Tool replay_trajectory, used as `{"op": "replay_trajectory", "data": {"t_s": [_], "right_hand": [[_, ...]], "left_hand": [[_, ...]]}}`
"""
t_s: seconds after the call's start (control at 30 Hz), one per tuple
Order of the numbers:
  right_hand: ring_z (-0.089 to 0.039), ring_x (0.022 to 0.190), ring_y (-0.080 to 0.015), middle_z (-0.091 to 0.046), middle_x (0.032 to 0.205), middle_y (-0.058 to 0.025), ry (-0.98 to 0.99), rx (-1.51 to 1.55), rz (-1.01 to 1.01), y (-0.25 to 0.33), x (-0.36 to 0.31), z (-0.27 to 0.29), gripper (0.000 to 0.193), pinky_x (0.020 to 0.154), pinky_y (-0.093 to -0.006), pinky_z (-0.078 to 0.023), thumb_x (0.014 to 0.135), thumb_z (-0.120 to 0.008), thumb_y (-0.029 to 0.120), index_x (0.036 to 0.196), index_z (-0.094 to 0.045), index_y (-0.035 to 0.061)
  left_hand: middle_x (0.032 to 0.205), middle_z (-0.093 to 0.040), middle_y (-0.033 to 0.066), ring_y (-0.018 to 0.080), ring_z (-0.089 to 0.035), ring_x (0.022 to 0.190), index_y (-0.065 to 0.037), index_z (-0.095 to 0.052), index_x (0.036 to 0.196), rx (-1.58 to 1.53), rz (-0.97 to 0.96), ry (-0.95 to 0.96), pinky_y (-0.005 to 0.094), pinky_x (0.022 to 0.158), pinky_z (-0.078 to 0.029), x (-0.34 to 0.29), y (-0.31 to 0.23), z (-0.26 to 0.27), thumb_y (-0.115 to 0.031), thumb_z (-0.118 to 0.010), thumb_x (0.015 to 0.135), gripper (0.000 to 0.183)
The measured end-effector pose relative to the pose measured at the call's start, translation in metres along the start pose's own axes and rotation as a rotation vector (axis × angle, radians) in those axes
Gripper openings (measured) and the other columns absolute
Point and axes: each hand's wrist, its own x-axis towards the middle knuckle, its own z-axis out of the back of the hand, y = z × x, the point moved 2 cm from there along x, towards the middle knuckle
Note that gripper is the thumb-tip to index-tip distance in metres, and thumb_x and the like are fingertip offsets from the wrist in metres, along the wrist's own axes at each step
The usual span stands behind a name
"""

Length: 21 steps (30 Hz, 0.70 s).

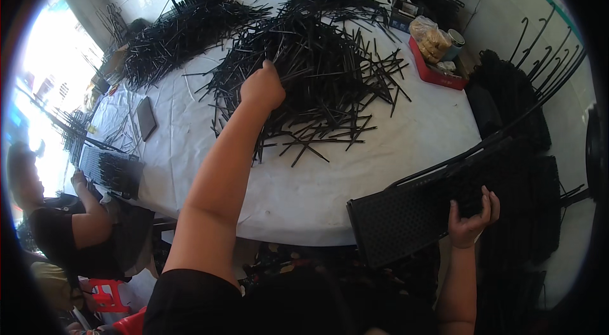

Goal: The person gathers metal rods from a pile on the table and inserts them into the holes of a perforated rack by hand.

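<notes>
My left hand [262, 89] reaches over the heap of thin black sticks [311, 62] on the table. Its fingers are closed among the sticks, partly hidden, with the thumb up. At the table's near right edge, a long black perforated board [406, 214] lies tilted, its right part covered in dark matter that I cannot make out. My right hand [469, 224] is at that part, thumb and fingers apart. Anything dark between those fingers would not show against the black behind them.
A white-covered table [304, 199] fills the middle. A red tray [438, 75] with a bag and cans stands at the right. Black hooked rods [545, 59] rise by the wall. A person [76, 227] works at a board on the left; others work at the far side.
</notes>
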Motion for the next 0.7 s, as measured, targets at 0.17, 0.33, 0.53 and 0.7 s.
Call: {"op": "replay_trajectory", "data": {"t_s": [0.17, 0.33, 0.53, 0.7], "right_hand": [[-0.048, 0.122, -0.0329, -0.026, 0.138, -0.0190, 0.011, 0.021, 0.017, -0.004, -0.005, 0.001, 0.068, 0.106, -0.0456, -0.044, 0.082, -0.074, 0.010, 0.133, -0.030, -0.0026], [-0.052, 0.118, -0.0329, -0.026, 0.136, -0.0201, -0.011, 0.009, 0.025, -0.004, -0.002, 0.001, 0.067, 0.102, -0.0435, -0.048, 0.081, -0.077, 0.014, 0.128, -0.032, -0.0031], [-0.051, 0.118, -0.0324, -0.028, 0.135, -0.0198, -0.029, 0.035, 0.029, -0.003, -0.002, 0.002, 0.068, 0.101, -0.0436, -0.048, 0.081, -0.078, 0.014, 0.129, -0.032, -0.0023], [-0.051, 0.117, -0.0327, -0.036, 0.131, -0.0188, 0.065, -0.054, 0.006, -0.004, -0.002, 0.007, 0.064, 0.101, -0.0431, -0.047, 0.079, -0.079, 0.012, 0.127, -0.038, -0.0019]], "left_hand": [[0.102, -0.067, 0.0235, 0.0389, -0.064, 0.102, 0.002, -0.048, 0.113, 0.060, -0.130, -0.139, 0.0461, 0.087, -0.052, 0.001, 0.013, 0.020, -0.010, -0.059, 0.077, 0.039], [0.105, -0.064, 0.0287, 0.0409, -0.062, 0.104, 0.006, -0.047, 0.122, -0.191, -0.084, -0.170, 0.0460, 0.088, -0.048, 0.017, 0.030, 0.051, -0.011, -0.067, 0.068, 0.061], [0.082, -0.065, 0.0112, 0.0222, -0.063, 0.073, 0.006, -0.061, 0.103, -1.293, 0.189, -0.219, 0.0355, 0.070, -0.053, 0.060, 0.117, 0.023, -0.011, -0.061, 0.084, 0.026], [0.085, -0.063, 0.0124, 0.0244, -0.060, 0.076, 0.002, -0.061, 0.098, -2.179, 0.302, -0.182, 0.0390, 0.074, -0.052, 0.048, 0.128, -0.010, -0.017, -0.046, 0.095, 0.024]]}}
